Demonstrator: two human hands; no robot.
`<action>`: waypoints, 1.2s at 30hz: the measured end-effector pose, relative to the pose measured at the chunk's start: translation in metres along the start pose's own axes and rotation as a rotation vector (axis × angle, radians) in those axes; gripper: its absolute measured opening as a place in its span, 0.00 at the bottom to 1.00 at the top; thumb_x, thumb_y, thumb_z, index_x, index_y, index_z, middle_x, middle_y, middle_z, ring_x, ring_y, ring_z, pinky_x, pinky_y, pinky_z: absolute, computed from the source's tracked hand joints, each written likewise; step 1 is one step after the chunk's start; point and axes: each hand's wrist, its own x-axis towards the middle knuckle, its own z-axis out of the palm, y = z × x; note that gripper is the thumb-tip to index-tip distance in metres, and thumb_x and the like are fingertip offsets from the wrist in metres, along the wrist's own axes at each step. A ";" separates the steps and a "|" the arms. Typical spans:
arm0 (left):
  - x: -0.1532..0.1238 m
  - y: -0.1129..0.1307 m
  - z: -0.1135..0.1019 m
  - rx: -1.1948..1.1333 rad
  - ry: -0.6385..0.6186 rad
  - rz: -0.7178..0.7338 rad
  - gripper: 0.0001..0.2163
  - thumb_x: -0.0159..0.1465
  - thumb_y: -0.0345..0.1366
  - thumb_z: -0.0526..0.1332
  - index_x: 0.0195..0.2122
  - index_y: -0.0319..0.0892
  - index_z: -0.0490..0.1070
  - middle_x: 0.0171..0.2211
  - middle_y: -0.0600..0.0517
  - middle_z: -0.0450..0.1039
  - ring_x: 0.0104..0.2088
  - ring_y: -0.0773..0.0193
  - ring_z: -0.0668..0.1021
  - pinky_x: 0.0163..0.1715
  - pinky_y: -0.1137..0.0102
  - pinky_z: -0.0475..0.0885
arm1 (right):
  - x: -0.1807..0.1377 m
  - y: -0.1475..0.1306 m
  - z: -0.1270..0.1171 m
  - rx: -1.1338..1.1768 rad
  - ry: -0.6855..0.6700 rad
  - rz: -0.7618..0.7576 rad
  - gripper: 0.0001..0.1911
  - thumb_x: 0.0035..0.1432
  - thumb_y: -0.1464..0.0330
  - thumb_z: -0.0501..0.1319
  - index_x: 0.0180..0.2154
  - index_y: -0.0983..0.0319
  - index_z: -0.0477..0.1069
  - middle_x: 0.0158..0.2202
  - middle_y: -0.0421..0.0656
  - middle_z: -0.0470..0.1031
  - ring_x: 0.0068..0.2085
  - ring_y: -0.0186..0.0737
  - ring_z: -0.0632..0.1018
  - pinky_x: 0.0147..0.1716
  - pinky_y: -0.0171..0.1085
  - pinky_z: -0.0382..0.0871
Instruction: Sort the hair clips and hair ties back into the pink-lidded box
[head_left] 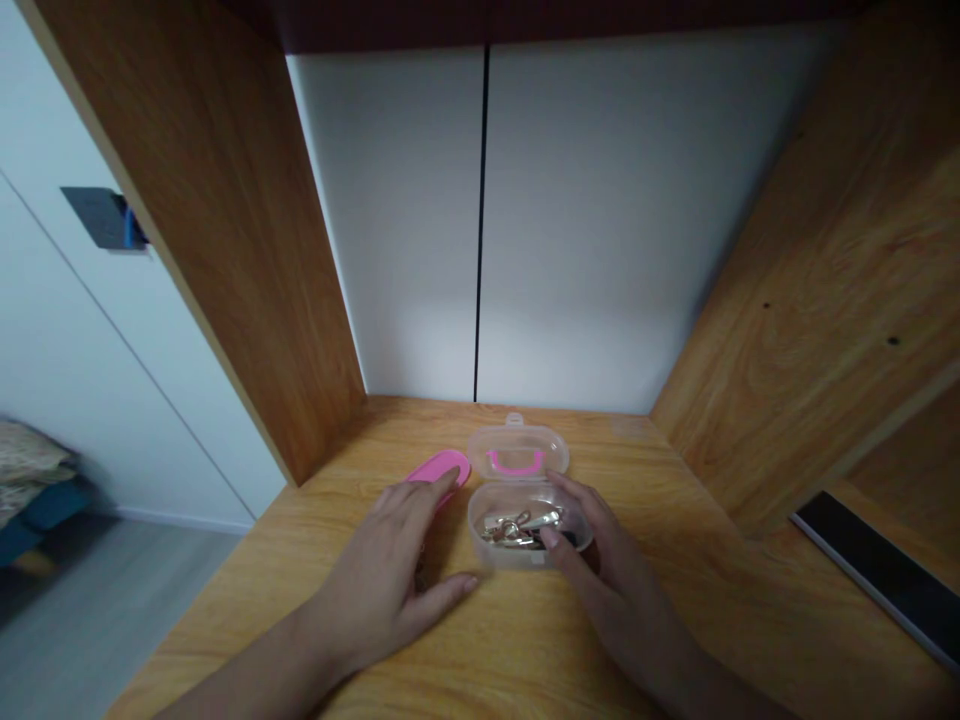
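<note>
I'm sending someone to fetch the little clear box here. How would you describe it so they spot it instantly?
On the wooden desk, near the white back wall, lies a small clear plastic box, its lid open, metal clips inside. The right hand touches it; unlike the solid pink object beside it, it is see-through.

A: What does the person wear on the arms?

B: Nothing that shows. Both forearms come into view bare, with no sleeve edge in sight.

A: And the hands?

B: The left grip is bare: no glove, ring or band. The right grip is bare too, wrist uncovered. The nails look short and plain, though the dim light hides finer detail.
</note>
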 end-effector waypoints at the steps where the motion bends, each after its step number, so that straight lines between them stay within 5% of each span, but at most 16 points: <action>1: -0.001 0.000 0.001 -0.017 -0.018 0.000 0.41 0.64 0.50 0.65 0.71 0.46 0.43 0.63 0.37 0.66 0.59 0.42 0.72 0.56 0.46 0.70 | -0.001 0.000 0.000 0.004 -0.006 -0.011 0.26 0.65 0.57 0.59 0.62 0.54 0.63 0.63 0.49 0.69 0.61 0.53 0.73 0.60 0.56 0.68; 11: 0.000 0.010 0.008 -0.160 -0.155 0.002 0.37 0.70 0.44 0.59 0.73 0.49 0.37 0.65 0.40 0.63 0.61 0.45 0.69 0.60 0.45 0.66 | -0.007 -0.001 0.001 0.056 -0.070 -0.157 0.28 0.60 0.63 0.65 0.60 0.52 0.62 0.61 0.47 0.68 0.60 0.53 0.73 0.60 0.53 0.68; 18: 0.000 0.005 0.008 -0.200 -0.129 0.111 0.35 0.70 0.45 0.60 0.72 0.51 0.41 0.65 0.44 0.65 0.61 0.47 0.68 0.61 0.46 0.64 | -0.008 -0.001 0.003 0.101 -0.107 -0.120 0.38 0.57 0.66 0.66 0.65 0.54 0.53 0.62 0.50 0.68 0.57 0.53 0.76 0.56 0.52 0.72; 36: -0.002 0.000 0.013 -0.248 -0.041 0.174 0.34 0.69 0.42 0.60 0.72 0.49 0.44 0.65 0.43 0.64 0.62 0.47 0.68 0.60 0.49 0.66 | -0.008 -0.004 0.003 0.093 -0.070 -0.158 0.38 0.55 0.66 0.66 0.64 0.55 0.56 0.63 0.50 0.64 0.58 0.53 0.73 0.58 0.51 0.71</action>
